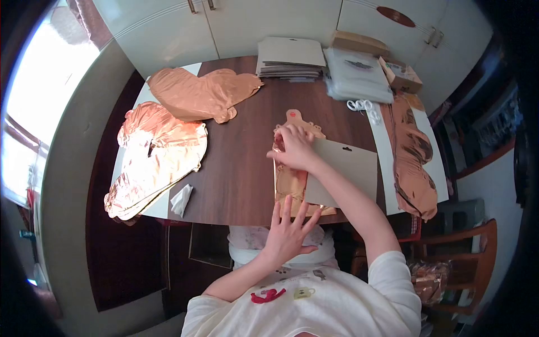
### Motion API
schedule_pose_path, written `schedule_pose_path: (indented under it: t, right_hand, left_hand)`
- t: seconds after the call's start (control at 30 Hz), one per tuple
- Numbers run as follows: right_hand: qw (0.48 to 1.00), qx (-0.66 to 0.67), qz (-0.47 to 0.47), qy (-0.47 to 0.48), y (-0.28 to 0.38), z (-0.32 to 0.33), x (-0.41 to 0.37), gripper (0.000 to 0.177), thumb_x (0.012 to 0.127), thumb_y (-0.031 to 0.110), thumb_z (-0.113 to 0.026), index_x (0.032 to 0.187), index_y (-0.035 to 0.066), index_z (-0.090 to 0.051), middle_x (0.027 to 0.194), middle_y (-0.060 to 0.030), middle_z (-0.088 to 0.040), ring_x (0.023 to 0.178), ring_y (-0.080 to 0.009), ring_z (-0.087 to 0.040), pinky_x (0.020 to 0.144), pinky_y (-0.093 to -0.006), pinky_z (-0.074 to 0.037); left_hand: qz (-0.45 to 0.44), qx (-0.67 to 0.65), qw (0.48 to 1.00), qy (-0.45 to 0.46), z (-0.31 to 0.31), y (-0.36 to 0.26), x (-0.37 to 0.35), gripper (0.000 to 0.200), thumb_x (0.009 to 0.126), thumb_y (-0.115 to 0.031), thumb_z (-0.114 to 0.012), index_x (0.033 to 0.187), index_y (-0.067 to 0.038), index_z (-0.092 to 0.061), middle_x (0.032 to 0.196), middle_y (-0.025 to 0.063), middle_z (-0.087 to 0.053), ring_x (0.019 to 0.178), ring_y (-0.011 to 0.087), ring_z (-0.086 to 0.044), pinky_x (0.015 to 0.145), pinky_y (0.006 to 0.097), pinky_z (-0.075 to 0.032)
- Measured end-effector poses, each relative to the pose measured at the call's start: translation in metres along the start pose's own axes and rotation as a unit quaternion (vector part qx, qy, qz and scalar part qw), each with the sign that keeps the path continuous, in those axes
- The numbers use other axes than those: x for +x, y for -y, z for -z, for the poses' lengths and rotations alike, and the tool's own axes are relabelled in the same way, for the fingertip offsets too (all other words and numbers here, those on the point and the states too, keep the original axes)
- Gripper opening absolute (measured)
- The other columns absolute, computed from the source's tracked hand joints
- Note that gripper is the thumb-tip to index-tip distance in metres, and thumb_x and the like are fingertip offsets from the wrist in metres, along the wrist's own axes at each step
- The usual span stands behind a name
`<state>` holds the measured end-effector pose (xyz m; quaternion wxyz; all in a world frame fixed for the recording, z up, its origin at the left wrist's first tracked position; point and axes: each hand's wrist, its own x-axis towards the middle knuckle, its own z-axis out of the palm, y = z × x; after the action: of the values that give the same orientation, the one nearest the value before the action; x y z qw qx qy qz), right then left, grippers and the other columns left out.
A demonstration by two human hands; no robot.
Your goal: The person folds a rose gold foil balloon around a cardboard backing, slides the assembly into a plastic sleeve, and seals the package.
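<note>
A flat copper-coloured foil balloon (291,182) lies in a narrow folded strip near the table's front edge, its tab with a red mark pointing away from me. My right hand (295,147) is on its upper part, fingers curled onto the foil at its left side; the fingertips are partly hidden. At the strip's near end is my left hand (287,233), palm down with the fingers spread, the fingertips over the foil. A grey card (351,174) with a hanging slot lies to the right, partly under my right forearm and against the foil.
Other flat foil balloons lie at the back left (196,92), the left (163,151) and the right edge (412,160). A card stack (291,56), plastic bags (356,76), white rings (360,105) and a small box (403,76) stand behind. A crumpled white tissue (181,200) lies front left.
</note>
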<state>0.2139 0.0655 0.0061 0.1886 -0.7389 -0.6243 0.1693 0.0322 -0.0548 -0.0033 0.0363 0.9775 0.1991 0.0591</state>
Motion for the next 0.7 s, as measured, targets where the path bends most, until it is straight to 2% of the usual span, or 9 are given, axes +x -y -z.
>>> schedule_pose_path:
  t: [0.03,0.13,0.23,0.33,0.43,0.53,0.7]
  right_hand:
    - [0.999,-0.007,0.022,-0.029,0.005,-0.001,-0.011,0.074,0.065,0.044,-0.077,0.129,0.017,-0.051,0.137,-0.0071,-0.043,0.126,-0.0262,-0.038,0.101,-0.0531,-0.023]
    - [0.989,-0.070,0.127,0.033,0.019,0.015,-0.049,0.111,0.057,0.050,-0.081,0.145,0.013,-0.024,0.145,-0.0131,-0.027,0.136,-0.0325,-0.022,0.108,-0.0579,-0.011]
    - [0.985,-0.075,0.148,0.050,0.007,0.002,-0.061,0.120,0.053,0.053,-0.082,0.148,0.015,-0.019,0.146,-0.0145,-0.024,0.139,-0.0346,-0.016,0.111,-0.0585,-0.005]
    - [0.989,-0.104,0.105,0.000,0.004,-0.004,-0.056,0.117,0.054,0.053,-0.082,0.147,0.014,-0.022,0.145,-0.0133,-0.025,0.138,-0.0335,-0.019,0.109,-0.0608,-0.011]
    - [0.990,-0.102,0.089,-0.031,0.001,-0.008,-0.045,0.115,0.056,0.052,-0.082,0.146,0.014,-0.021,0.145,-0.0122,-0.026,0.137,-0.0320,-0.021,0.109,-0.0607,-0.012]
    - [0.996,-0.079,0.033,0.010,0.003,-0.002,-0.031,0.111,0.060,0.049,-0.081,0.147,0.014,-0.021,0.145,-0.0125,-0.025,0.138,-0.0332,-0.019,0.110,-0.0570,-0.011]
    - [0.996,-0.083,-0.016,0.020,0.002,-0.001,-0.006,0.105,0.062,0.050,-0.079,0.145,0.014,-0.025,0.146,-0.0126,-0.026,0.137,-0.0357,-0.020,0.110,-0.0550,-0.014]
  left_hand:
    - [0.000,-0.001,1.000,-0.001,0.000,0.000,0.000,0.100,0.063,-0.074,-0.063,0.145,-0.025,-0.034,0.138,0.0128,-0.039,0.132,0.0492,-0.025,0.105,0.0656,-0.020]
    - [0.003,-0.005,1.000,-0.001,0.000,0.001,-0.001,0.099,0.063,-0.074,-0.063,0.145,-0.026,-0.035,0.139,0.0130,-0.039,0.132,0.0491,-0.025,0.105,0.0656,-0.020]
    - [0.004,-0.004,1.000,0.000,0.000,0.000,0.000,0.099,0.063,-0.074,-0.064,0.144,-0.026,-0.035,0.140,0.0130,-0.038,0.132,0.0489,-0.025,0.106,0.0655,-0.019]
    - [0.002,-0.003,1.000,-0.003,0.001,0.000,0.000,0.099,0.062,-0.073,-0.064,0.144,-0.026,-0.035,0.139,0.0124,-0.039,0.132,0.0488,-0.025,0.106,0.0652,-0.019]
    - [0.004,-0.008,1.000,-0.003,-0.002,0.001,-0.001,0.100,0.061,-0.073,-0.065,0.144,-0.026,-0.035,0.139,0.0118,-0.039,0.133,0.0486,-0.025,0.106,0.0649,-0.020]
    - [0.004,-0.008,1.000,-0.005,-0.002,0.000,-0.001,0.101,0.061,-0.073,-0.066,0.144,-0.026,-0.034,0.139,0.0115,-0.040,0.133,0.0484,-0.025,0.105,0.0647,-0.020]
    - [0.003,-0.009,1.000,-0.002,0.000,0.000,0.000,0.101,0.061,-0.073,-0.066,0.144,-0.025,-0.034,0.139,0.0118,-0.039,0.133,0.0485,-0.024,0.105,0.0649,-0.020]
